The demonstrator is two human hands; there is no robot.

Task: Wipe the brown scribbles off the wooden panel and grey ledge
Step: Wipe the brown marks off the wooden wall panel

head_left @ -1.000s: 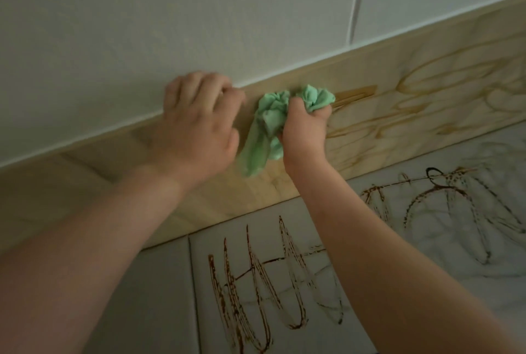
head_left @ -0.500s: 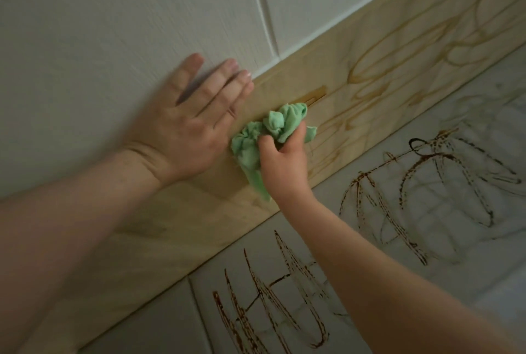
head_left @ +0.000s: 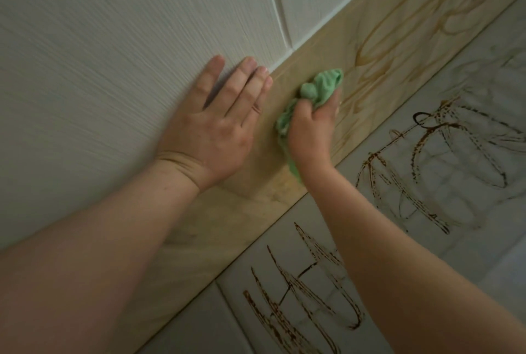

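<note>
Right hand (head_left: pixel 311 131) — fingers and thumb curled tight round a bunched green cloth (head_left: pixel 323 84), wad pressed against the wooden panel (head_left: pixel 227 234). Cloth bulging out above the knuckles, with a loose tail hanging down past the inner side of the wrist. Right forearm reaching in from the lower right, crossing above the grey ledge (head_left: pixel 466 242).

Left hand (head_left: pixel 216 128) — spread flat, palm to the surface, fingers straight and slightly apart, holding nothing. Positioned just beside the cloth on its left, a narrow strip of bare wood between the two. Heel of the palm on the wooden panel, fingers lying across the seam onto the white wall (head_left: pixel 113 54).

Pale brown loops (head_left: pixel 398 28) on the wooden panel, starting right at the cloth's right edge and running toward the upper right corner. Faint yellowish smear (head_left: pixel 284 182) on the wood just below the right wrist.

Grey ledge directly under the panel, tiled. Dark brown zigzags (head_left: pixel 299 296) near the bottom edge, partly hidden by the right forearm. Dark brown arches (head_left: pixel 441 168) further right on the ledge, near the right hand but apart from it.

White wall above the panel, finely textured, with one groove (head_left: pixel 277 3) running down to the seam.
</note>
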